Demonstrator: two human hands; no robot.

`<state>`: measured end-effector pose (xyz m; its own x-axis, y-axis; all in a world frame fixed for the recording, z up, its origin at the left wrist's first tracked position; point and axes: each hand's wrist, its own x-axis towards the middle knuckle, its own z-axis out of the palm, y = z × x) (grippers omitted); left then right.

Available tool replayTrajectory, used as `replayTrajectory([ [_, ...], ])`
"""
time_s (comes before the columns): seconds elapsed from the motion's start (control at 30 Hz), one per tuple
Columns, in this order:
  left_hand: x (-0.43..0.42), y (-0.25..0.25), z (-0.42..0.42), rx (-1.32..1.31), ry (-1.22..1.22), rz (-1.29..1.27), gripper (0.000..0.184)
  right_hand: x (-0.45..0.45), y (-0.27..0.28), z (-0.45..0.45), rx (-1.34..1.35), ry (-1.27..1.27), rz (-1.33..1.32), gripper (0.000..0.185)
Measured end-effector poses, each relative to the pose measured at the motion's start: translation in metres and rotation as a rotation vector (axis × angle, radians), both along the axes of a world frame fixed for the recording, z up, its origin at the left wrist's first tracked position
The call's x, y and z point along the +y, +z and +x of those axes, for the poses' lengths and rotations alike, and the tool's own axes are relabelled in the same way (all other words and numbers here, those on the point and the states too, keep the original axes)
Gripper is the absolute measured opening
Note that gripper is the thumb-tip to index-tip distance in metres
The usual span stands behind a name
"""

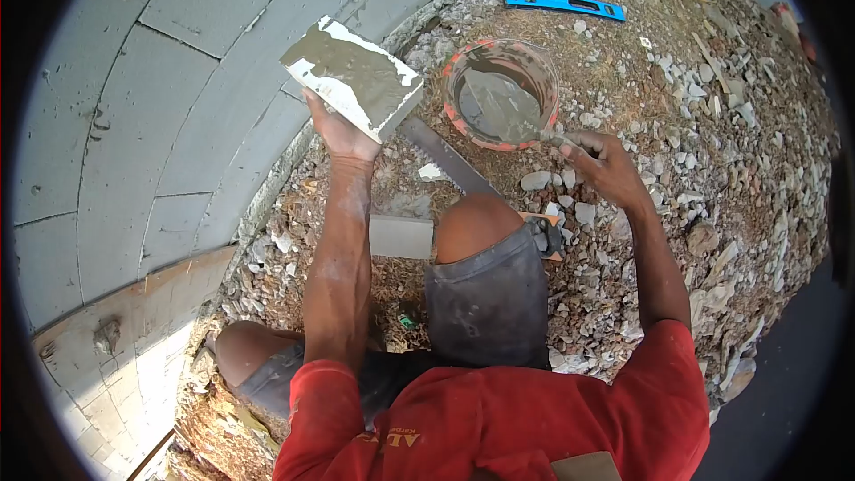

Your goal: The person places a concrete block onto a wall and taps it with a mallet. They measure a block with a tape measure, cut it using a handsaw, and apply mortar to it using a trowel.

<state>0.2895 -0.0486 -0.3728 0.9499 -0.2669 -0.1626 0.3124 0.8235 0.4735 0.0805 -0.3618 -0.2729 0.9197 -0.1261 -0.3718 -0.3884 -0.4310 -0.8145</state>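
My left hand [343, 131] is wrapped round the lower edge of a pale lightweight block [398, 111], holding it raised and tilted beside the wall. Wet grey mortar [349, 71] covers much of the block's upper face, with bare white patches along its edges. My right hand [607, 167] is closed on the handle of a trowel at the near right rim of an orange-red bucket [451, 111]. The mortar-coated trowel blade [506, 105] reaches down inside the bucket, where more mortar clings to the walls. The blade's tip is hard to make out against the mortar.
A grey block wall [183, 62] curves along the left. A handsaw [450, 158] lies by my knee, its handle [545, 236] on the other side. A cut block [401, 237] rests on the ground. Beyond the bucket is a blue spirit level [563, 5]. Rubble [704, 240] covers the right.
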Motion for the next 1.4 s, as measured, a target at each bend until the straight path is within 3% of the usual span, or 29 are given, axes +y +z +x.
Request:
replayTrajectory([
  [0.07,0.020,-0.003,-0.006,-0.021,0.046,0.037,0.081,0.004,-0.023,-0.025,0.061,-0.138,-0.004,0.030],
  [0.17,0.046,-0.016,-0.023,0.022,0.034,0.045,0.079,0.029,-0.084,-0.064,-0.001,-0.113,0.039,0.028],
  [0.27,0.057,-0.042,-0.037,0.053,0.022,0.028,0.078,0.069,-0.141,-0.085,0.006,-0.284,0.083,0.035],
  [0.3,0.057,-0.042,-0.044,0.087,0.016,0.016,0.077,0.088,-0.118,-0.075,-0.013,-0.292,-0.080,0.036],
  [0.4,0.061,-0.048,-0.055,0.057,0.004,0.049,0.074,0.088,-0.096,-0.049,-0.040,-0.257,-0.191,0.037],
  [0.6,0.067,-0.045,-0.088,0.093,0.002,-0.055,0.070,0.022,-0.063,0.092,-0.137,0.213,-0.607,0.039],
  [0.7,0.070,-0.045,-0.104,0.076,0.072,-0.101,0.074,0.014,-0.043,0.182,-0.103,0.329,-0.665,0.039],
  [0.77,0.077,-0.041,-0.112,0.096,0.124,-0.112,0.073,0.012,-0.037,0.225,-0.032,0.515,-1.037,0.043],
  [0.87,0.082,-0.044,-0.117,0.107,0.172,-0.126,0.072,0.026,-0.017,0.246,0.113,0.648,-0.920,0.046],
  [1.0,0.087,-0.044,-0.119,0.119,0.208,-0.095,0.072,0.052,-0.021,0.230,-0.015,0.937,-1.071,0.040],
  [1.13,0.088,-0.048,-0.117,0.157,0.201,-0.114,0.072,0.070,0.020,0.170,0.232,1.118,-1.122,0.040],
  [1.27,0.082,-0.046,-0.118,0.175,0.187,-0.057,0.072,-0.008,0.020,0.111,0.228,0.860,-0.911,0.037],
  [1.33,0.084,-0.048,-0.115,0.162,0.140,-0.094,0.072,-0.030,0.010,0.071,0.253,0.434,-0.496,0.039],
  [1.37,0.084,-0.048,-0.113,0.157,0.126,-0.093,0.072,-0.032,-0.009,0.052,0.250,0.419,-0.495,0.039],
  [1.4,0.083,-0.048,-0.111,0.135,0.107,-0.083,0.072,-0.033,-0.034,0.029,0.229,0.229,-0.280,0.037],
])
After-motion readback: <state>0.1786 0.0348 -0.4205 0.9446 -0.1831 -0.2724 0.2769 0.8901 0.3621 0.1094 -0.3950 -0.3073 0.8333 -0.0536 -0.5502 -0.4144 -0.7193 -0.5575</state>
